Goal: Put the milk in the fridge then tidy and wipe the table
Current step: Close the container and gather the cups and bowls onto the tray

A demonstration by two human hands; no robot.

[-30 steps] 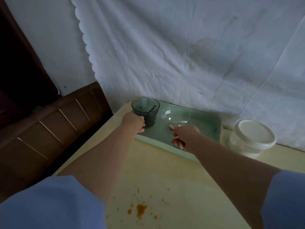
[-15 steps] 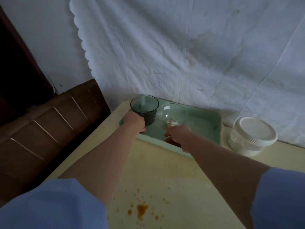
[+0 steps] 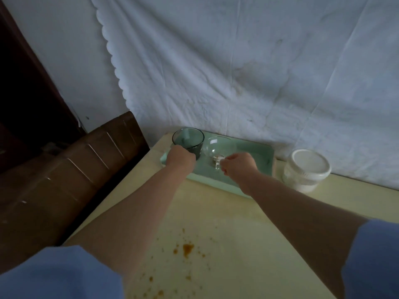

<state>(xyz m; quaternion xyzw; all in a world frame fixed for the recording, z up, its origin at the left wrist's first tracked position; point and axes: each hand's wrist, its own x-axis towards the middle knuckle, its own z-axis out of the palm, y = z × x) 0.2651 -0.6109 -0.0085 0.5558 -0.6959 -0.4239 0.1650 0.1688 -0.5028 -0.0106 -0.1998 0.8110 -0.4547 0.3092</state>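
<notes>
The left hand (image 3: 180, 157) is curled tight against the near lower wall of a dark glass cup (image 3: 190, 140), seemingly gripping it, though the knuckles hide just what the fingers close on. Beside it, the right hand (image 3: 237, 164) pinches the small handle of a clear glass cup (image 3: 218, 145) between thumb and fingers. Both cups stand just beside each other on a pale green tray (image 3: 254, 154) at the far left corner of the bench (image 3: 237, 219). Each cup is light and stiff but breakable and smooth-walled, so a firm hold low on the wall or through the handle looks safest, and they should be kept from knocking together. Something small and pale lies at the bottom of the clear cup. A white lidded tub (image 3: 306, 169) sits on the bench to the right of the tray, apart from it. Nearer the person, brown spill spots (image 3: 187, 249) are scattered across the bench, and they look as if wiping will be needed. No milk is in view. A creased white cloth (image 3: 237, 72) hangs behind, and brown wooden furniture (image 3: 75, 169) stands to the left.
</notes>
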